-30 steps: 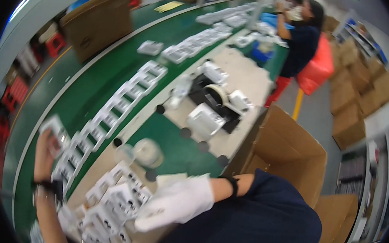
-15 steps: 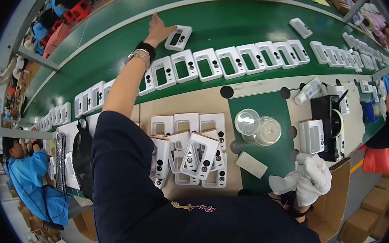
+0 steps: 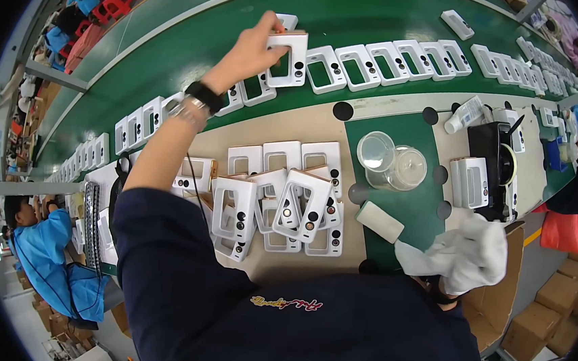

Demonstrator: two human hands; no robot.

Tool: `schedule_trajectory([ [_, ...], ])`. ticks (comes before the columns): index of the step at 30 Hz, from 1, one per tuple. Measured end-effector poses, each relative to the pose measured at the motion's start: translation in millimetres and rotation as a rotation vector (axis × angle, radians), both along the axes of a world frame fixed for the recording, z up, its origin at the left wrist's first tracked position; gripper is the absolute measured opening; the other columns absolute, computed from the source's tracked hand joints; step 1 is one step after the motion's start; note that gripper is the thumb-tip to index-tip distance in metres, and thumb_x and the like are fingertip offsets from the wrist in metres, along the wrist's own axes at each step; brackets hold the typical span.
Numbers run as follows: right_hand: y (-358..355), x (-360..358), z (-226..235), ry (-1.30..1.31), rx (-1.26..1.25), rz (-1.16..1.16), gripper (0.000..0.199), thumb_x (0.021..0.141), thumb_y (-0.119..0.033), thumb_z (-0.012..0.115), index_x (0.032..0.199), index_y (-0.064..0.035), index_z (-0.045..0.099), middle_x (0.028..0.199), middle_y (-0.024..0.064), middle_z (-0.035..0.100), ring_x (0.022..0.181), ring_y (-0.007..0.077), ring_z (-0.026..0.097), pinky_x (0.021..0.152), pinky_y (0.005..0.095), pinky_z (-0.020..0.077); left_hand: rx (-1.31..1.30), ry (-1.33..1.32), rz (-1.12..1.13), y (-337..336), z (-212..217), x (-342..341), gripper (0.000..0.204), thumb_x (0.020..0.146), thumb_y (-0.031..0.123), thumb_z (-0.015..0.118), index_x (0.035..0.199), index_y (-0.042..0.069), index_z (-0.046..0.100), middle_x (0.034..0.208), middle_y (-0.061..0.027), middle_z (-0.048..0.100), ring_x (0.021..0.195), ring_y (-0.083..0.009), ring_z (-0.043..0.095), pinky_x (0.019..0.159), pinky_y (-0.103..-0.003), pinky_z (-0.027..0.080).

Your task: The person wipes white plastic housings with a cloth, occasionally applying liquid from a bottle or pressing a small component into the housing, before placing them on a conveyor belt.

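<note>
My left hand [image 3: 253, 50], with a black band and a bracelet at the wrist, reaches over the green surface and is closed on a white rectangular plastic housing [image 3: 299, 60] with a large window. The held housing is upright over the row of similar housings [image 3: 359, 84]. Partly hidden behind it lies another housing [image 3: 286, 21]. My right hand [image 3: 444, 292] is at the lower right, its fingers covered by a bunched white cloth [image 3: 463, 255] that it grips. A heap of white housings [image 3: 234, 210] lies in front of me on the beige worktop.
Two round clear plastic containers [image 3: 409, 168] stand on a green mat, beside a pale rectangular block [image 3: 381, 222]. Farther right are a white tube [image 3: 464, 115] and a black holder [image 3: 490, 166]. An open cardboard box [image 3: 497, 299] is below. A person in blue [image 3: 46, 249] works at far left.
My left hand has shifted right and gone from open beside a lone housing to closed on a raised housing. The cloth in my right hand has moved slightly. The view has tilted a little.
</note>
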State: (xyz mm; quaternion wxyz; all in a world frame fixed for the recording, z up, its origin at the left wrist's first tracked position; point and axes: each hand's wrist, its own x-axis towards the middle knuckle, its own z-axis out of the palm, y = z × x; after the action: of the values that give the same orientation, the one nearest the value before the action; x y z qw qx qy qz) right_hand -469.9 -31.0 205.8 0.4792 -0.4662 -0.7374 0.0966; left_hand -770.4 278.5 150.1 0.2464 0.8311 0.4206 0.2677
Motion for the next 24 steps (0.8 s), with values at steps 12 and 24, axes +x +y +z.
schedule_trajectory([
  [12,47,-126,75,-0.277,-0.112,0.118,0.036,0.076,-0.011,0.057,0.108,0.0032,0.048,0.086,0.0074,0.06,0.079,0.0155,0.058,0.07,0.0241,0.0473,-0.559,-1.081,-0.002,-252,93,36,0.04,0.068,-0.006,0.046,0.106,0.003,0.039,0.073,-0.0055,0.053,0.052,-0.01,0.046,0.048,-0.019,0.037],
  [24,9,-96,-23,0.718,-0.435,0.145,0.026,0.075,-0.007,0.055,0.098,0.0048,0.054,0.092,0.0081,0.059,0.078,0.0115,0.054,0.07,0.0242,0.0445,-0.745,-1.448,0.279,-293,69,25,0.046,0.068,-0.006,0.039,0.113,0.002,0.035,0.047,-0.0024,0.038,0.031,-0.0076,0.024,0.031,-0.022,0.021],
])
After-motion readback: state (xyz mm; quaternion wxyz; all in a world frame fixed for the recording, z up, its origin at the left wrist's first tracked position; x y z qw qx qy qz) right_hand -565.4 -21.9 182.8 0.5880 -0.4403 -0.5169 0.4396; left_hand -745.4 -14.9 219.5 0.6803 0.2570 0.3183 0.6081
